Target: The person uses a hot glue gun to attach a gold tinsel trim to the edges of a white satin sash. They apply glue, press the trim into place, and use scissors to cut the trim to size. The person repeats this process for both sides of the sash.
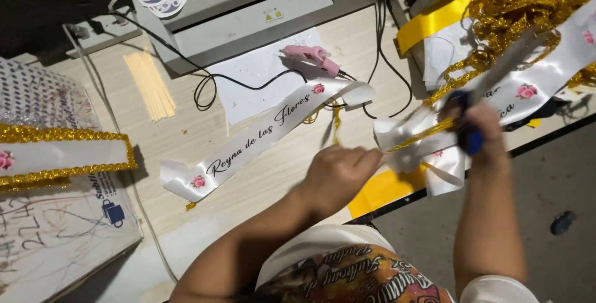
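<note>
Left hand (338, 172) pinches white sash (428, 148) while right hand's (481, 123) grip closes on blue-handled scissors (472, 132), gold trim (428, 130) between the two uncut.

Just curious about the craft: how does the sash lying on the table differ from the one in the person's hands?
The flat sash lies stretched out and untouched; the held sash is bunched between the left hand and right hand. Only the held one carries gold trim. Both are white satin with pink roses.

The ribbon (428, 154) was glossy white satin, its trim (428, 130) rough gold glitter; the worktop (186, 135) was matt pale wood
</note>
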